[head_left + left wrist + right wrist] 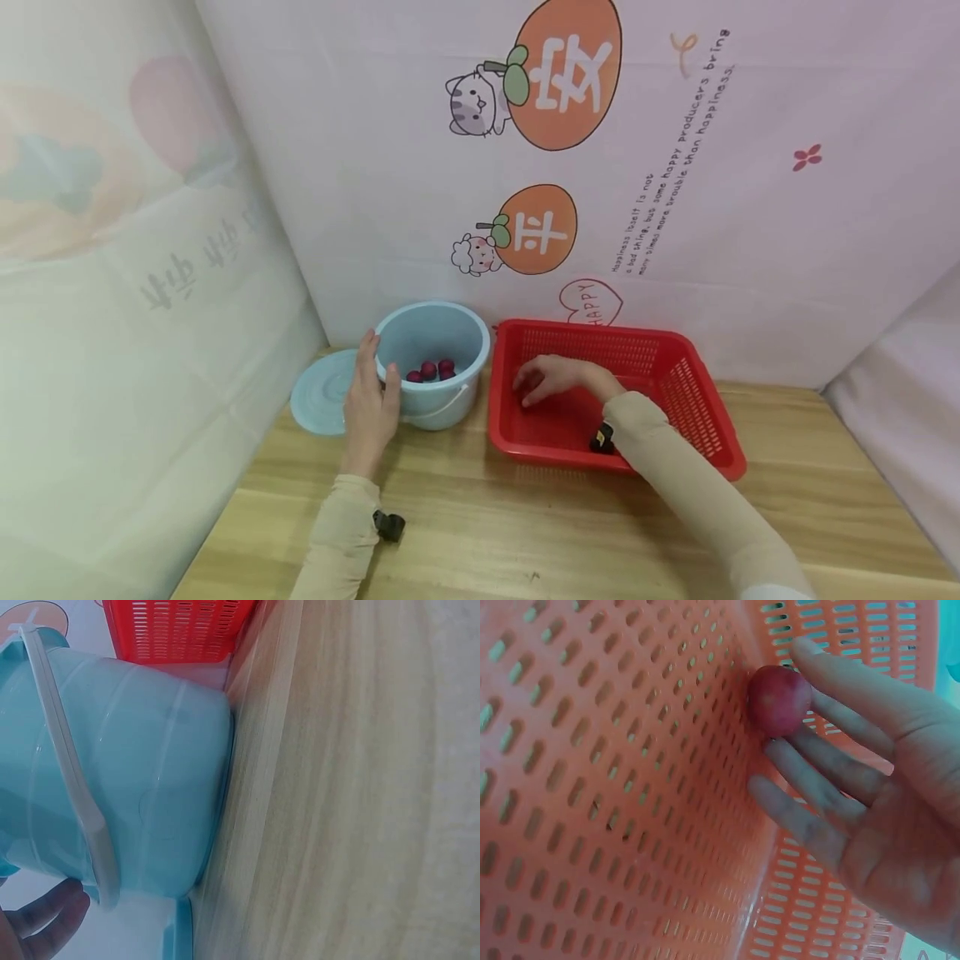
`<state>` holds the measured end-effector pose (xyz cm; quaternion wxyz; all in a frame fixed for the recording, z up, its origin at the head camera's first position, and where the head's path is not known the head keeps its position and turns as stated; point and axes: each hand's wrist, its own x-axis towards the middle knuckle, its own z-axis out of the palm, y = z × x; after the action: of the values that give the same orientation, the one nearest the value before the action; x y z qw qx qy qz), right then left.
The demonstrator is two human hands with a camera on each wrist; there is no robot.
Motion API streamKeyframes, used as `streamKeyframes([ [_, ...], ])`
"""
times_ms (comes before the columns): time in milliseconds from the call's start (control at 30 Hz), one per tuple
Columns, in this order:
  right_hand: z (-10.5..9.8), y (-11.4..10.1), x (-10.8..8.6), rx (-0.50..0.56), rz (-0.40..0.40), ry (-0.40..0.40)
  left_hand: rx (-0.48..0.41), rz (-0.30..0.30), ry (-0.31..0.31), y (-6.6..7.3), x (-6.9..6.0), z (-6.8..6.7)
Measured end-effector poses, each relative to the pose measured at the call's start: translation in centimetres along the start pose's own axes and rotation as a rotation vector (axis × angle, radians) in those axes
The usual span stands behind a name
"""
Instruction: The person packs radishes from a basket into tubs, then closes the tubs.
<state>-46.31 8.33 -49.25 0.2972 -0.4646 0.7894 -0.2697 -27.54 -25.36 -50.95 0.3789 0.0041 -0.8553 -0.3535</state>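
Observation:
A light blue bucket [442, 408] stands upright with several dark red, plum-like fruits [428, 370] at its bottom. Against its left side rests my left hand [371, 408], fingers extended along the rim and thumb at the near edge. Inside the red basket [517, 450], my right hand [555, 377] reaches down at the left end. One round red plum [778, 701] lies there on the perforated floor, close to the wall. The right thumb and fingers surround this plum loosely, with the thumb tip just above it; firm contact is not visible.
The bucket's blue lid [322, 396] lies to its left on the wooden table [465, 525]. A white handle [75, 772] hangs down the bucket's near side. The basket stands right of the bucket, and a printed cloth [390, 167] rises behind both.

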Motion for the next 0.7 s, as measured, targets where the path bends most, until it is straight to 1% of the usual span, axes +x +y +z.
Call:
streamKeyframes([
  [33, 0.2, 0.0, 0.0, 0.006, 0.031, -0.004, -0.001, -0.007, -0.002, 0.0, -0.1, 0.0],
  [67, 0.5, -1.2, -0.3, 0.017, 0.082, -0.001, -0.001, -0.014, -0.002, 0.0, -0.3, 0.0],
  [100, 0.8, -1.0, -0.1, 0.014, 0.116, 0.003, -0.001, -0.02, -0.002, 0.1, -0.4, -0.1],
  [133, 1.1, 0.5, 0.4, 0.022, 0.12, 0.008, -0.001, -0.028, -0.005, 0.1, -0.5, -0.2],
  [167, 1.3, -0.4, 0.3, 0.022, 0.169, 0.013, 0.001, -0.03, -0.005, 0.1, -0.6, -0.3],
  [200, 1.6, -0.5, 0.4, 0.015, 0.187, 0.018, 0.003, -0.033, -0.005, 0.1, -0.6, -0.4],
  [300, 1.8, -0.7, 0.4, -0.01, 0.185, 0.019, 0.003, -0.028, 0.0, 0.1, -0.7, -0.4],
  [333, 1.7, -1.3, 0.1, 0.001, 0.191, 0.019, 0.004, -0.024, 0.0, 0.1, -0.7, -0.4],
  [367, 1.7, -2.9, -0.5, -0.01, 0.219, 0.019, 0.004, -0.016, 0.002, 0.1, -0.6, -0.3],
  [433, 1.5, -2.7, -0.7, -0.002, 0.222, 0.011, 0.001, -0.008, 0.001, 0.1, -0.6, -0.1],
  [467, 1.5, -2.0, -0.6, -0.011, 0.205, 0.005, 0.0, -0.002, 0.001, 0.1, -0.6, 0.0],
  [567, 0.9, -1.8, -0.8, 0.006, 0.196, -0.017, -0.006, 0.007, 0.001, 0.2, -0.6, 0.1],
  [633, 0.5, -1.5, -0.6, 0.011, 0.18, -0.017, -0.011, 0.008, 0.006, 0.3, -0.4, 0.2],
  [667, 0.2, -1.5, -0.6, 0.02, 0.18, -0.009, -0.013, 0.01, 0.009, 0.3, -0.3, 0.2],
  [700, -0.1, -2.1, -0.8, 0.044, 0.2, 0.004, -0.015, 0.01, 0.011, 0.3, -0.2, 0.2],
])
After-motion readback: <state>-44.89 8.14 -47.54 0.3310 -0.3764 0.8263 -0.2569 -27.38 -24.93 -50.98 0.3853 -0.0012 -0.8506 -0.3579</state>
